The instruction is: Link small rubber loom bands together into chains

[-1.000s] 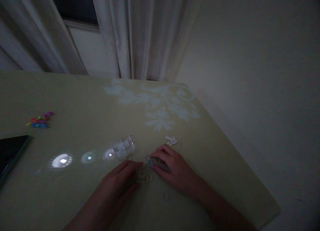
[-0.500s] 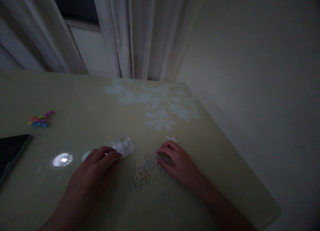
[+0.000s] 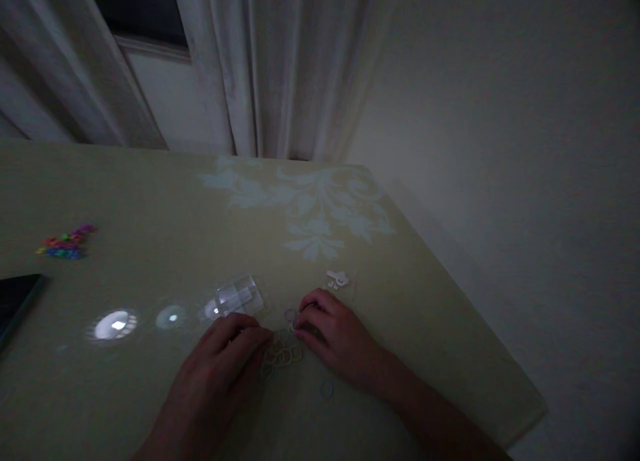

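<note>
A loose pile of small pale rings (image 3: 284, 356), which look like rubber bands, lies between my hands. My left hand (image 3: 225, 361) reaches the pile's left side with thumb and fingers closed at the tips; whether a ring is between them is hidden. On the other side, my right hand (image 3: 340, 334) pinches at the top of the pile, and a ring shows at its fingertips. One single ring (image 3: 326, 390) lies apart below my right hand. Just beyond my left hand is a clear plastic compartment box (image 3: 240, 294), which neither hand holds.
Small white pieces (image 3: 339, 278) lie beyond my right hand. Bright beads or similar small bits (image 3: 65, 244) form a heap at the left. A dark flat device (image 3: 17, 304) sits at the left edge. Curtains (image 3: 280, 68) and a wall (image 3: 475, 148) bound the table (image 3: 425, 301).
My left hand has come away from the clear box and moved right to the rings. My right hand has moved left to the pile, uncovering more of the white pieces.
</note>
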`<action>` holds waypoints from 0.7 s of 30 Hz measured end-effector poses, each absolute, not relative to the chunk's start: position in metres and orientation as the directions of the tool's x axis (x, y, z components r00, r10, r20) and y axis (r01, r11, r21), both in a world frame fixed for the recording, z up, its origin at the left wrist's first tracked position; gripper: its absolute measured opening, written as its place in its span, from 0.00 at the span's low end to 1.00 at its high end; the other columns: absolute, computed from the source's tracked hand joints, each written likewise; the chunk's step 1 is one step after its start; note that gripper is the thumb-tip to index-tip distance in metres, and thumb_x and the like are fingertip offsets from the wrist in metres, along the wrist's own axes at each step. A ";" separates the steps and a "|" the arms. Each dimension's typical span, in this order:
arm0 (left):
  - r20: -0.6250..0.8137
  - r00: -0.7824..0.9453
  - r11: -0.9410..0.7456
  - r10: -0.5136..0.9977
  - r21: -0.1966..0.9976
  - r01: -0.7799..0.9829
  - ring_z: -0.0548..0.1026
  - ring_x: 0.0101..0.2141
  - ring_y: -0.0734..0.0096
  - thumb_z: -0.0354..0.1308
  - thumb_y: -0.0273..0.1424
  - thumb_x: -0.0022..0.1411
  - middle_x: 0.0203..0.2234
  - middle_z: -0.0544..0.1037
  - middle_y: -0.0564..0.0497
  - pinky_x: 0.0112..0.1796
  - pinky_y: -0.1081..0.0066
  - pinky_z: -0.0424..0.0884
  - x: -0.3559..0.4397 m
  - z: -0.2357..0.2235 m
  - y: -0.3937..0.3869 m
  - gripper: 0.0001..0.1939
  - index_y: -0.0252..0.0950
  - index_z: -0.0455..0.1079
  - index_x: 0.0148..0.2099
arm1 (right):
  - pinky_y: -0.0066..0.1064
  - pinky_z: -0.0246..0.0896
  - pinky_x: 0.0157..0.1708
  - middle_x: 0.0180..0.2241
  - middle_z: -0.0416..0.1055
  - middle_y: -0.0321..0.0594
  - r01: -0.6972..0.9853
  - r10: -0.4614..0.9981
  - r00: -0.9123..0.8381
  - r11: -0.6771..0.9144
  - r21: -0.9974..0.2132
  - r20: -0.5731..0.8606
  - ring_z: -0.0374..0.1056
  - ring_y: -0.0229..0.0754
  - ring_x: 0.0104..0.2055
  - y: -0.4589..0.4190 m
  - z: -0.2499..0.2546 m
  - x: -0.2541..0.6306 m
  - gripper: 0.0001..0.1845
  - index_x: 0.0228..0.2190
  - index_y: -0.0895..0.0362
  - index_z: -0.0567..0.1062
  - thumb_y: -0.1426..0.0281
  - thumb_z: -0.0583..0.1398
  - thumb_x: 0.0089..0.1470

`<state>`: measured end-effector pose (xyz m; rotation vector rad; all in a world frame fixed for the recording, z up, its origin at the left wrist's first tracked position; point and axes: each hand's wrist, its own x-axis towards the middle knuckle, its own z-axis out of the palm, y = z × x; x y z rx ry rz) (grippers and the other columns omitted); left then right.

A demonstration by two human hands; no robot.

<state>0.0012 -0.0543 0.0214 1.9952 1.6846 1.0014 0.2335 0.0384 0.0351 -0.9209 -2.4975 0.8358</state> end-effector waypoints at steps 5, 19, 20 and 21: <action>0.230 -0.003 -0.184 0.973 0.787 0.589 0.81 0.40 0.64 0.58 0.38 0.71 0.41 0.82 0.51 0.41 0.71 0.78 0.003 0.024 -0.051 0.09 0.47 0.81 0.44 | 0.35 0.66 0.49 0.43 0.73 0.42 0.444 0.739 -0.659 0.529 -0.723 0.136 0.70 0.44 0.46 0.038 0.036 0.233 0.02 0.41 0.56 0.77 0.73 0.64 0.66; 0.106 -0.139 -0.040 0.985 0.912 0.409 0.87 0.37 0.63 0.61 0.39 0.67 0.37 0.89 0.54 0.38 0.71 0.82 0.012 0.029 -0.053 0.10 0.46 0.84 0.44 | 0.29 0.63 0.36 0.32 0.75 0.36 0.300 0.788 -0.600 0.385 -0.873 0.141 0.70 0.38 0.35 0.022 0.038 0.224 0.06 0.39 0.56 0.81 0.68 0.64 0.67; 0.120 -0.172 -0.040 0.978 0.913 0.406 0.87 0.38 0.62 0.61 0.39 0.67 0.38 0.89 0.54 0.39 0.70 0.82 0.009 0.028 -0.052 0.11 0.47 0.84 0.45 | 0.30 0.64 0.38 0.34 0.76 0.38 0.324 0.767 -0.613 0.464 -0.825 0.191 0.70 0.40 0.36 0.023 0.034 0.225 0.06 0.40 0.56 0.81 0.68 0.63 0.68; 0.126 -0.197 -0.038 0.972 0.916 0.398 0.87 0.39 0.61 0.61 0.39 0.66 0.39 0.89 0.54 0.39 0.69 0.82 0.006 0.027 -0.051 0.11 0.48 0.84 0.46 | 0.32 0.65 0.40 0.35 0.76 0.40 0.346 0.732 -0.640 0.547 -0.762 0.235 0.71 0.41 0.38 0.025 0.031 0.225 0.07 0.40 0.56 0.82 0.67 0.63 0.68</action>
